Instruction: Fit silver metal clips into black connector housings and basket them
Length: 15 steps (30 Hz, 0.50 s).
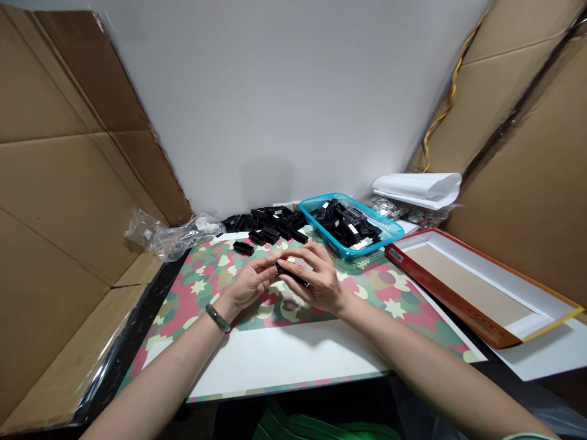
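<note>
The star-patterned mat (pixel 403 311) is enclosed by cardboard walls (pixel 68 183). Before the blue basket (pixel 389 229), a black part (pixel 291 273) is clamped by left hand (pixel 250 284) and right hand (pixel 318 278).

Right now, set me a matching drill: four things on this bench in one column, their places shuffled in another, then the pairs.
Things:
1. part
2. basket
3. bag
4. tray

Places:
A. far left, against the cardboard
B. right of the mat, red-edged
C. pinched between the left hand and right hand
D. just behind the hands, blue

Pairs: 1-C; 2-D; 3-A; 4-B
</note>
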{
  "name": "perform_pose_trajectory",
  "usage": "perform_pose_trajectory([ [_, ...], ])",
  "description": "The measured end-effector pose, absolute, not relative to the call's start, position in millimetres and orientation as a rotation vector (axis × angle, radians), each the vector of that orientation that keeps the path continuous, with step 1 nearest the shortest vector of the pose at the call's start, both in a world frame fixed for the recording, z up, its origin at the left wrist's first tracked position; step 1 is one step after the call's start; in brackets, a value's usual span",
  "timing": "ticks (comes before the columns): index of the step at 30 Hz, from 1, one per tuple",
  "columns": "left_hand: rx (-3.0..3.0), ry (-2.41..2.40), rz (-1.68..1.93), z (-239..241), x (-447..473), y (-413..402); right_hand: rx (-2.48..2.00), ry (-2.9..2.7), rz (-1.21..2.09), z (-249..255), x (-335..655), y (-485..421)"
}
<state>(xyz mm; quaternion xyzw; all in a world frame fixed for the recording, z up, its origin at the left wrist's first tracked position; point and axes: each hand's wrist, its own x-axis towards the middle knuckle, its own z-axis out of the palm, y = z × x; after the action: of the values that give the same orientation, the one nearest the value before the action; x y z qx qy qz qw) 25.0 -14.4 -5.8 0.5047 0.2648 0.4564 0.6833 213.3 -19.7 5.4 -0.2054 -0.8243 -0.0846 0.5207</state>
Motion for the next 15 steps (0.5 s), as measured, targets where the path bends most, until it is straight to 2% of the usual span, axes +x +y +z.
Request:
perform_pose_trajectory([
  [15, 1.127, 0.525, 1.021, -9.6, 24.6, -12.1, -0.447, -1.965, -0.238, 1.4, 212.8, -21.5],
])
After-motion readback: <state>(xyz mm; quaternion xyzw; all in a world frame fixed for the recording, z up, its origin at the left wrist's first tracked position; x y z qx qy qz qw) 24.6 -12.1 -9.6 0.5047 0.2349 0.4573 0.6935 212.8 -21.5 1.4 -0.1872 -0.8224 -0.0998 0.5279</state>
